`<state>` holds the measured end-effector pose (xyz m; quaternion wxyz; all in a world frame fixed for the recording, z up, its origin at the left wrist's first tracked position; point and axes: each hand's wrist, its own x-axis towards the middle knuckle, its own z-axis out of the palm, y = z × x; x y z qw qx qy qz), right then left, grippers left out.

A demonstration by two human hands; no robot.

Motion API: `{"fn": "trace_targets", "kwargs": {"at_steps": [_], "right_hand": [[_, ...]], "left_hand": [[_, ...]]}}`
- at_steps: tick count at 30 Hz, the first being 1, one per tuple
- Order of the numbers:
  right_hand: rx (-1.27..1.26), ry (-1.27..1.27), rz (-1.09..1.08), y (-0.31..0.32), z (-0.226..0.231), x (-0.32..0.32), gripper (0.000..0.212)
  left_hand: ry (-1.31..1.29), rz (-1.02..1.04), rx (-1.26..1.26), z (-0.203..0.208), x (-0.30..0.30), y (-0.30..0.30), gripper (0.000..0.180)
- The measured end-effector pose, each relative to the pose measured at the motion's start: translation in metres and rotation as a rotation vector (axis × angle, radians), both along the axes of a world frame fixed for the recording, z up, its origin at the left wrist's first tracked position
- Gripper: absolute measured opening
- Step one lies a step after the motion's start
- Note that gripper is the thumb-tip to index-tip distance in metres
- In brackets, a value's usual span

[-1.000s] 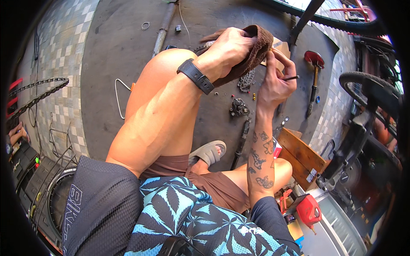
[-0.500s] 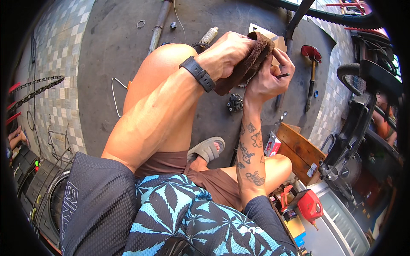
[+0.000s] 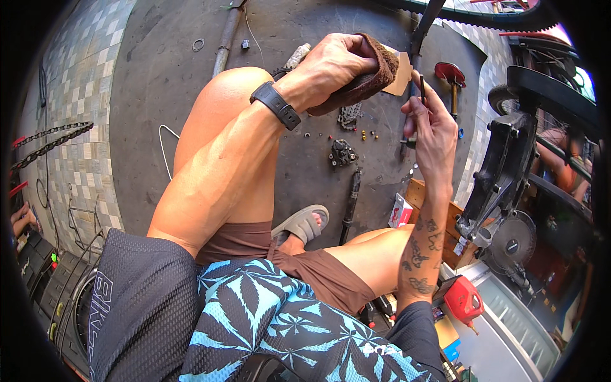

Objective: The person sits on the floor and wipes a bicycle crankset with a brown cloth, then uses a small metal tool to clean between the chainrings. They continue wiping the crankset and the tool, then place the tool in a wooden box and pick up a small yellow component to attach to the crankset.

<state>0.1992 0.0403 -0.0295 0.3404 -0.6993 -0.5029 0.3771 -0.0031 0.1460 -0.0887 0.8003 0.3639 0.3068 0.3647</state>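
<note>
Blue-and-black leaf-patterned cloth of the shirt (image 3: 273,312) is seen nearest. Beyond it, a brown cloth (image 3: 380,71), folded over, is pinched in the fingers of the left hand (image 3: 328,67); whether anything is wrapped inside cannot be told. A thin dark rod (image 3: 422,89) is gripped between the thumb and fingers of the right hand (image 3: 434,124). Half a second ago that hand was set close against the brown cloth; now it has been drawn off to the right, a gap has been left between the two, and the rod has been turned from nearly level to nearly upright in the view. The brown cloth is thus borne by the left hand alone. By the same shift, a heap of chain (image 3: 350,116) and some small gold-coloured pieces (image 3: 364,135), mostly hidden then, have been uncovered on the dark mat (image 3: 172,76), near a black mechanical part (image 3: 342,154). Farther off, a cardboard piece (image 3: 401,76) is partly covered by the brown cloth, and a knobbly tyre (image 3: 484,16) is seen across the top edge.
</note>
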Motion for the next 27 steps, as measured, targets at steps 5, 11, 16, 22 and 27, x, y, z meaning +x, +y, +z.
{"fn": "trace_targets", "kwargs": {"at_steps": [5,11,16,22,27], "right_hand": [[0.106,-0.311,0.174,0.009,0.019,-0.009,0.032],[0.203,-0.345,0.158,0.009,0.026,-0.017,0.029],[0.129,-0.227,0.1,0.006,0.023,-0.01,0.031],[-0.227,-0.334,0.017,0.004,0.024,-0.004,0.031],[-0.063,-0.487,0.149,0.003,0.029,-0.006,0.028]], "left_hand": [[-0.103,-0.033,-0.026,0.0,0.0,-0.001,0.02],[-0.211,-0.075,-0.12,-0.004,0.002,0.001,0.026],[-0.188,-0.151,-0.065,-0.008,0.003,0.0,0.031],[-0.264,-0.109,-0.141,-0.017,0.01,0.002,0.029],[-0.265,-0.115,-0.138,-0.019,0.009,0.002,0.028]]}}
